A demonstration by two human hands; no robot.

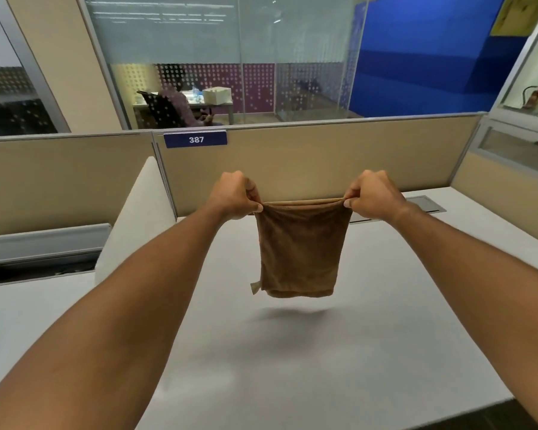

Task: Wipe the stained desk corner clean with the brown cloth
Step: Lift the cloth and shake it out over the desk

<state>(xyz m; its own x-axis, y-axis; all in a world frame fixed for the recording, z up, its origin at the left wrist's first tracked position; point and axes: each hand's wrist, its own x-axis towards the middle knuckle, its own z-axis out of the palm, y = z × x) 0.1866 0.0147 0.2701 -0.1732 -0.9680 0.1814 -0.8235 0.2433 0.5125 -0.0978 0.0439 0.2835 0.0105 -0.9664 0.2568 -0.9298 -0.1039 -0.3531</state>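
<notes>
Fingers point(255, 206) of both raised hands pinch brown cloth point(300, 252).

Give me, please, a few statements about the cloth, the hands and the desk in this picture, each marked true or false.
1. Both hands pinch the top edge of the brown cloth. True: the left hand and the right hand each grip an upper corner.
2. The cloth lies flat on the desk. False: it hangs in the air, casting a shadow below.
3. The sign on the partition reads 387. True.
4. The cloth is being rubbed on a desk corner. False: it touches no surface.
5. A small tag hangs at the cloth's lower left corner. True.
</notes>
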